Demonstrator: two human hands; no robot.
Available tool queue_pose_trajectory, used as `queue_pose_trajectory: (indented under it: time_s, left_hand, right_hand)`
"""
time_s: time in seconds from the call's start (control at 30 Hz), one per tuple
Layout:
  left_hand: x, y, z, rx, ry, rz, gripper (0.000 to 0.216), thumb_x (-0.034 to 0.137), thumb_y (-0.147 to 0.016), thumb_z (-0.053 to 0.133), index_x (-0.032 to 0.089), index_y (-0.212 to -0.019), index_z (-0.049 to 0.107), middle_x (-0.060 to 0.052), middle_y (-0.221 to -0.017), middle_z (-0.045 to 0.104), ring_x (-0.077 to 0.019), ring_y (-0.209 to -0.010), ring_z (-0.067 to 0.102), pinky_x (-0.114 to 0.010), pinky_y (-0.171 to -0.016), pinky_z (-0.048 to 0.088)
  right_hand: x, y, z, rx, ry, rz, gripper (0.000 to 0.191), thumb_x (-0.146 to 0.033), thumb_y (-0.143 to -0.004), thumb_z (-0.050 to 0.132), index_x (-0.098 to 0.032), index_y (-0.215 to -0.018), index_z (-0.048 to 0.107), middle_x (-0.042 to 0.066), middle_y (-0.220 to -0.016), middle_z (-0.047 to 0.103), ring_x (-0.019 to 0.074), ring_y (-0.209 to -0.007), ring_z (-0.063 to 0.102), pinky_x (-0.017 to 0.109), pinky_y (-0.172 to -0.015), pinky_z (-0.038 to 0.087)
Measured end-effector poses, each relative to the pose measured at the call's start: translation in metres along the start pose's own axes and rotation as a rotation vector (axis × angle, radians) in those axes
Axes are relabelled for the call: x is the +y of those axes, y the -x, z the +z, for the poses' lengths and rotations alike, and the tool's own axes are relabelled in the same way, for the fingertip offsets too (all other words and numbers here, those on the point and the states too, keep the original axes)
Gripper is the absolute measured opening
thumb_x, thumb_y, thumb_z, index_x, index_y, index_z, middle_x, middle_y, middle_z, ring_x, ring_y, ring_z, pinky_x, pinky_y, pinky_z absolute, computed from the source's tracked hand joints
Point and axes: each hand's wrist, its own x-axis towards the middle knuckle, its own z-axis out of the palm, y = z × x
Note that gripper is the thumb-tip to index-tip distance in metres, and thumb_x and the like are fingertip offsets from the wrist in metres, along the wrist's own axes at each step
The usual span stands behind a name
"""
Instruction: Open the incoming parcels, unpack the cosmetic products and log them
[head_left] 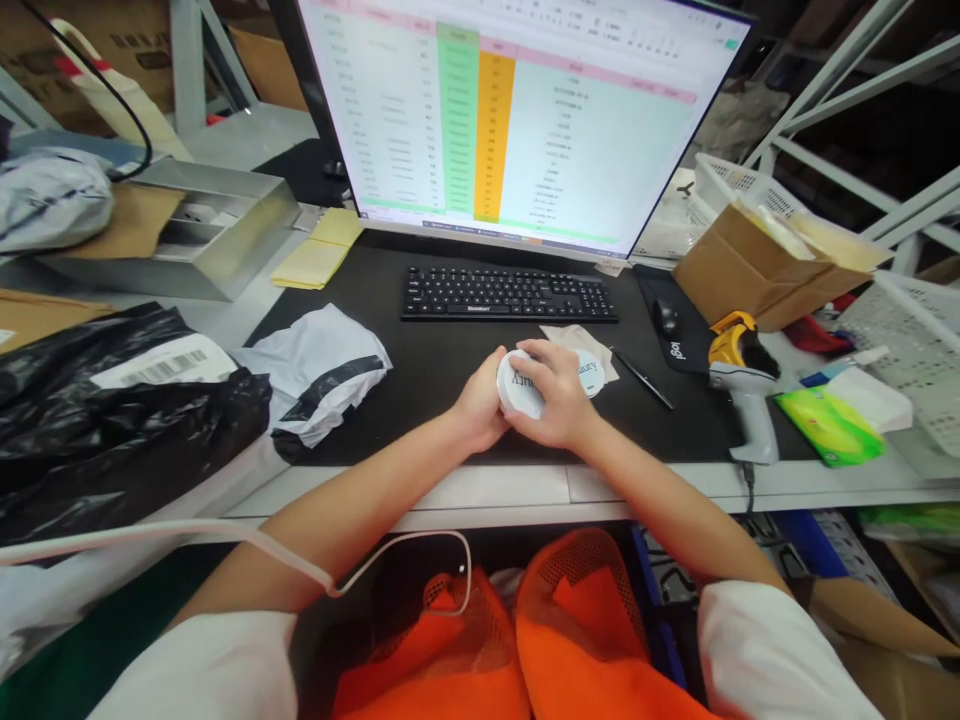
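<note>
A white round container or lid with dark lettering (524, 399) is between my hands above the black desk mat. My left hand (481, 402) is closed around its left side. My right hand (559, 393) has its fingers curled over the top and right side. Just beyond my right hand shows a second white round piece with similar lettering (591, 372), beside a crumpled pale paper (564, 337). Whether the two round pieces touch is hidden by my right hand. A black pen (643, 379) lies to the right.
A black keyboard (510, 295) sits under the monitor (570, 150). On the left are a white mailing bag (330, 355) and a black plastic bag (127, 420). To the right are a mouse (665, 318), a barcode scanner (752, 420) and a cardboard box (739, 265).
</note>
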Motion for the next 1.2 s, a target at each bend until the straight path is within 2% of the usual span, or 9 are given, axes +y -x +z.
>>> queue_pose_trajectory:
  time_s: [0.07,0.2,0.4,0.57,0.73,0.83,0.93,1.1,1.2]
  left_hand:
    - [0.011,0.002,0.002,-0.010,0.037,-0.022,0.048,0.047,-0.106,0.035,0.016,-0.099,0.072,-0.011,-0.096,0.076,-0.0287,-0.095,0.073,-0.039,-0.080,0.059]
    - [0.016,0.002,0.001,-0.008,0.075,0.044,0.055,0.057,-0.104,0.031,0.021,-0.112,0.071,-0.012,-0.111,0.075,-0.0324,-0.101,0.072,-0.042,-0.077,0.059]
    - [0.007,0.001,0.001,-0.067,0.038,-0.014,0.062,0.058,-0.106,0.029,0.016,-0.111,0.074,-0.014,-0.111,0.076,-0.0308,-0.106,0.071,-0.044,-0.093,0.058]
    - [0.015,0.004,0.000,-0.048,0.124,0.057,0.054,0.053,-0.106,0.033,0.019,-0.116,0.074,-0.010,-0.116,0.075,-0.0286,-0.107,0.071,-0.045,-0.093,0.058]
    - [0.011,-0.002,-0.004,-0.063,0.123,-0.002,0.052,0.053,-0.105,0.036,0.018,-0.114,0.074,-0.011,-0.114,0.076,-0.0292,-0.105,0.071,-0.047,-0.095,0.058]
    - [0.016,-0.002,-0.005,-0.096,0.138,0.048,0.049,0.050,-0.103,0.039,0.018,-0.118,0.073,-0.011,-0.116,0.076,-0.0309,-0.108,0.070,-0.049,-0.096,0.058]
    - [0.017,-0.001,-0.004,-0.066,0.115,0.093,0.051,0.051,-0.104,0.038,0.019,-0.122,0.073,-0.010,-0.118,0.076,-0.0295,-0.108,0.071,-0.048,-0.095,0.058]
    - [-0.005,-0.005,-0.003,-0.058,-0.044,0.036,0.048,0.048,-0.107,0.042,0.015,-0.107,0.076,-0.011,-0.104,0.079,-0.0277,-0.107,0.072,-0.039,-0.098,0.057]
    - [-0.009,-0.006,-0.007,-0.088,-0.091,0.014,0.041,0.043,-0.104,0.049,0.012,-0.101,0.077,-0.012,-0.100,0.079,-0.0288,-0.107,0.073,-0.039,-0.101,0.055]
  right_hand:
    - [0.035,0.003,-0.035,-0.036,0.122,0.042,0.071,-0.070,-0.087,0.062,-0.025,-0.142,0.062,0.016,-0.151,0.049,0.0422,-0.146,0.041,0.064,-0.121,0.032]
    - [0.059,0.010,-0.075,0.225,0.280,0.435,0.086,-0.075,-0.095,0.047,-0.016,-0.159,0.044,0.023,-0.158,0.042,0.0437,-0.151,0.034,0.069,-0.123,0.026]
    - [0.011,-0.001,-0.051,-0.084,0.072,0.018,0.106,-0.081,-0.083,0.069,-0.031,-0.167,0.029,0.012,-0.174,0.023,0.0438,-0.160,0.014,0.072,-0.126,0.016]
    - [0.049,-0.004,-0.068,0.108,0.339,0.407,0.092,-0.069,-0.096,0.054,-0.018,-0.168,0.027,0.023,-0.168,0.029,0.0473,-0.158,0.017,0.079,-0.120,0.018]
    - [0.026,-0.003,-0.056,-0.114,0.125,0.066,0.104,-0.077,-0.085,0.067,-0.030,-0.168,0.026,0.014,-0.173,0.024,0.0434,-0.160,0.014,0.073,-0.125,0.014]
    - [0.038,-0.008,-0.060,-0.101,0.181,0.252,0.105,-0.082,-0.084,0.066,-0.026,-0.166,0.031,0.018,-0.173,0.024,0.0478,-0.160,0.009,0.081,-0.120,0.009]
    - [0.053,-0.009,-0.065,0.007,0.089,0.428,0.102,-0.081,-0.090,0.057,-0.018,-0.167,0.031,0.023,-0.169,0.030,0.0453,-0.159,0.020,0.075,-0.124,0.016]
    - [0.003,0.001,-0.035,-0.174,-0.199,0.060,0.105,-0.070,-0.078,0.082,-0.026,-0.164,0.040,0.017,-0.161,0.044,0.0415,-0.148,0.043,0.065,-0.122,0.037]
    - [-0.010,0.011,-0.027,-0.098,-0.305,0.045,0.095,-0.068,-0.080,0.080,-0.028,-0.160,0.047,0.016,-0.150,0.056,0.0412,-0.137,0.054,0.064,-0.115,0.046]
